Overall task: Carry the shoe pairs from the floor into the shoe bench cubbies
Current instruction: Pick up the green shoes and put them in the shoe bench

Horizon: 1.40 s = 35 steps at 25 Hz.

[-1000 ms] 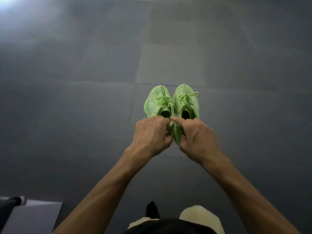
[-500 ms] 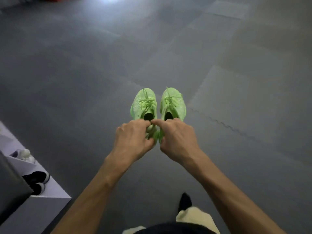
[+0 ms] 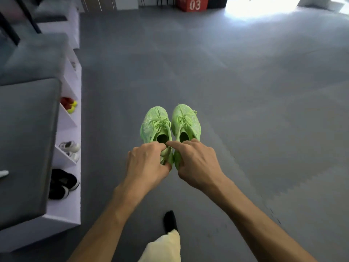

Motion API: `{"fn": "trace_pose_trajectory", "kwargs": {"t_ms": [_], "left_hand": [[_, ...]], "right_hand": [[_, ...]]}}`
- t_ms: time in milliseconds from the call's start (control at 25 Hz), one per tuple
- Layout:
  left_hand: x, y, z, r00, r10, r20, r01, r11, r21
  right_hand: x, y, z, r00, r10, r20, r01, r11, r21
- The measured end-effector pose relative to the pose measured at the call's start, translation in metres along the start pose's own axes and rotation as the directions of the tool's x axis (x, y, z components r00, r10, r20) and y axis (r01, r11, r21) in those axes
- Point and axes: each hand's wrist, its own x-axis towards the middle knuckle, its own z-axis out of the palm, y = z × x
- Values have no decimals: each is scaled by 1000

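Neon-green sneakers are hanging side by side above the grey floor — left hand and right hand pinching their heels — right of the shoe bench.

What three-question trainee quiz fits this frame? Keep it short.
1. True or false: the left hand and the right hand each pinch the heel of one of the green sneakers.
2. Which colour of pair sits in the shoe bench cubby nearest the person? A white, B black, C red and yellow.
3. Fill in: the bench stands on the person's ____ side.
Key: 1 true. 2 B, the black pair. 3 left.
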Motion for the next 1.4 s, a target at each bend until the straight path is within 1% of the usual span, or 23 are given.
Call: {"fn": "trace_pose_trajectory", "kwargs": {"t_ms": [280, 440, 560, 680, 760, 920, 1040, 1160, 1240, 1400], "left_hand": [[223, -39, -1, 999, -32, -30, 32, 999, 1], [362, -66, 21, 997, -66, -38, 68, 997, 39], [474, -84, 33, 994, -102, -31, 104, 992, 72], [594, -101, 38, 987, -161, -28, 162, 983, 84], [665, -116, 36, 980, -194, -39, 197, 977, 87], [791, -168, 39, 952, -301, -60, 304, 952, 49], [880, -224, 49, 929, -363, -73, 365, 931, 7], [975, -289, 58, 923, -375, -87, 375, 927, -10], [1051, -341, 60, 927, -362, -97, 362, 932, -17], [1195, -428, 38, 943, -322, -83, 324, 946, 2]], "right_hand": [[217, 86, 2, 999, -37, -18, 36, 999, -30], [349, 146, 25, 997, -76, -32, 75, 997, -16], [453, 198, 44, 992, -115, -47, 116, 993, 13], [576, 249, 50, 984, -175, -28, 176, 982, 68], [650, 272, 53, 973, -233, -13, 233, 970, 72], [797, 300, 71, 945, -326, 38, 324, 945, 52], [909, 311, 101, 920, -385, 68, 384, 923, 38], [1022, 315, 137, 903, -420, 91, 421, 907, 14], [1108, 315, 163, 905, -413, 100, 416, 909, -5], [1272, 311, 186, 922, -374, 102, 378, 926, -20]]}}
